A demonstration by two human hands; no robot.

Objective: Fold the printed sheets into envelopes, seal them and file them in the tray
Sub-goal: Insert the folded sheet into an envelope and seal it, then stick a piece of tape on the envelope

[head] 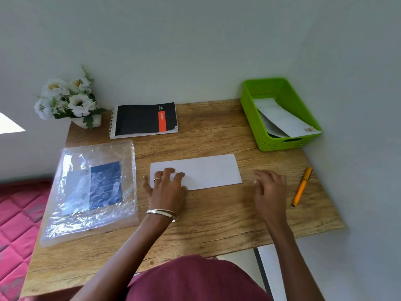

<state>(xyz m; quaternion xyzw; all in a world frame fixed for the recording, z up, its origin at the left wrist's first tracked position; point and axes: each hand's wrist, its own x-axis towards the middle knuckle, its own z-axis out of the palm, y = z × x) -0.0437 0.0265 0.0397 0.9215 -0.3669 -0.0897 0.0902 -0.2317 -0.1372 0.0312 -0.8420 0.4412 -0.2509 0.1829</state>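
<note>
A white folded sheet or envelope (208, 170) lies flat in the middle of the wooden desk (217, 218); I cannot tell which it is. My left hand (166, 187) rests on its left end with fingers spread. Just off its right edge, my right hand (270, 187) hovers with loosely bent fingers, holding nothing. At the back right stands the green plastic tray (267, 140), with a white envelope (282, 120) leaning inside it.
A clear plastic bag with blue and white printed paper (93, 190) lies at the left. A black spiral notebook (144, 120) and a pot of white flowers (69, 101) stand at the back. An orange pen (302, 186) lies at the right. Walls close the back and right.
</note>
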